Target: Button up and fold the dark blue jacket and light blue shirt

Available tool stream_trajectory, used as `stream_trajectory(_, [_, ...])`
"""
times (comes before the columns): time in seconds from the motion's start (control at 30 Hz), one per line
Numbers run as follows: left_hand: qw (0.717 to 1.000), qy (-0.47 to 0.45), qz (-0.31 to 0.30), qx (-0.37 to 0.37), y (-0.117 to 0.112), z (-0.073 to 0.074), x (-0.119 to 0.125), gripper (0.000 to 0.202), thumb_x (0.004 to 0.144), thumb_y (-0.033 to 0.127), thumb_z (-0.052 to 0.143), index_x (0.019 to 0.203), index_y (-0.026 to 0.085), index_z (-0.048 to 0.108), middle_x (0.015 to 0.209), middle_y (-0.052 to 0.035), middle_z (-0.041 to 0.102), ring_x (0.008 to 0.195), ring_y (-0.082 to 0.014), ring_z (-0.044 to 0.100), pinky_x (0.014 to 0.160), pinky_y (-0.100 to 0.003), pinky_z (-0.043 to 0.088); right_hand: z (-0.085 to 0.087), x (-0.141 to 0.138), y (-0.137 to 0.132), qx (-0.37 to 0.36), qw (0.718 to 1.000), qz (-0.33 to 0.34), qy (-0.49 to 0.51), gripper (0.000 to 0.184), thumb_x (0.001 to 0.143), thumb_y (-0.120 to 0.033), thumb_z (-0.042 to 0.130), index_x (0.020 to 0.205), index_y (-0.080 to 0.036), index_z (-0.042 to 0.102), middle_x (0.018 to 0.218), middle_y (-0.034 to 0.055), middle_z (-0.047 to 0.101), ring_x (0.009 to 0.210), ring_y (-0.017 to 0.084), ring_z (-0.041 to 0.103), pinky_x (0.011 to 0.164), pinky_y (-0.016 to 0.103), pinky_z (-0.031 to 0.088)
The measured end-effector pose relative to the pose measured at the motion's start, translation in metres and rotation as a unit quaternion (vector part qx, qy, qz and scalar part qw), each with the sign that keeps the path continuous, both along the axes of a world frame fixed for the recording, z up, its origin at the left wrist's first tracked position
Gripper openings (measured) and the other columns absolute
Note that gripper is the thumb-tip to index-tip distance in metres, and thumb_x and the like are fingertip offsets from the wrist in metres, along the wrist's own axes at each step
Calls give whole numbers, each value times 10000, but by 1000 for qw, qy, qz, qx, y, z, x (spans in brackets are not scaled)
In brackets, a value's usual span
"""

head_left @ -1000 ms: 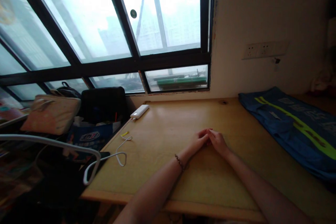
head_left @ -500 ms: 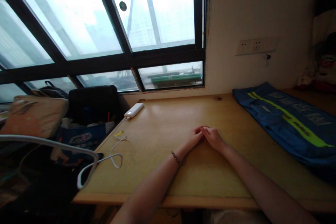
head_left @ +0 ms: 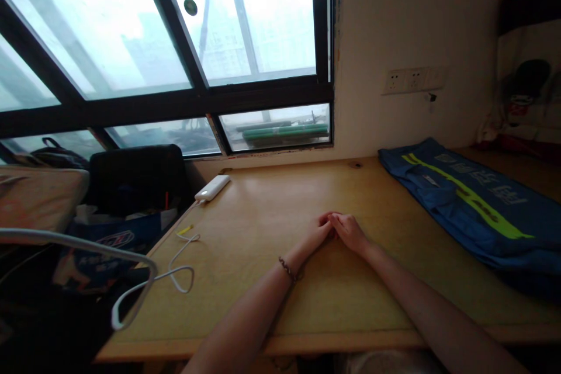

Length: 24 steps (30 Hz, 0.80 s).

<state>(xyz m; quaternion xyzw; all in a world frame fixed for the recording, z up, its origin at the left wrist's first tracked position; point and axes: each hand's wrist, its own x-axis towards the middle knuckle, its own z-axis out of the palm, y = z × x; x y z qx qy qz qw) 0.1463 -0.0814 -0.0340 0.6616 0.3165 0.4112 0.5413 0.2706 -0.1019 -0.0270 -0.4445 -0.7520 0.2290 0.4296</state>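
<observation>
My left hand [head_left: 321, 229] and my right hand [head_left: 349, 232] rest together on the wooden table [head_left: 263, 204]. Their fingers are closed and folded against each other, and no object shows between them. The palms and some of the fingers are hidden. A dark chain bracelet [head_left: 287, 269] circles my left wrist. Away to the left lies a white power bank [head_left: 213, 188] with a white cable [head_left: 191, 276] running from it. Right of my hands lies a folded blue fabric piece [head_left: 442, 193], which has a yellow-green stripe and white lettering.
A dark chair [head_left: 135, 172] and a blue printed bag [head_left: 103, 245] stand beyond the table's left edge. Behind the table are a window [head_left: 263, 23] and a wall with white sockets [head_left: 414, 80]. A thick grey-white cable [head_left: 87, 241] arcs in at the left.
The view has turned slightly to the right, so everything has shifted left in the picture. My hands stay folded together at the same spot on the table.
</observation>
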Motion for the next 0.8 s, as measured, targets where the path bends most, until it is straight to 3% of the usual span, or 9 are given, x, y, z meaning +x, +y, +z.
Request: stream_trajectory(0.8, [1000, 11, -5, 6, -2, 6, 2, 385, 759, 436, 476, 931, 112, 595, 581, -3, 537, 501, -94, 455, 509, -212, 360, 1, -1, 0, -4, 1000, -13, -6, 493, 867, -487, 271, 559, -187, 512, 485, 5, 543, 486, 121, 526, 519, 215, 373])
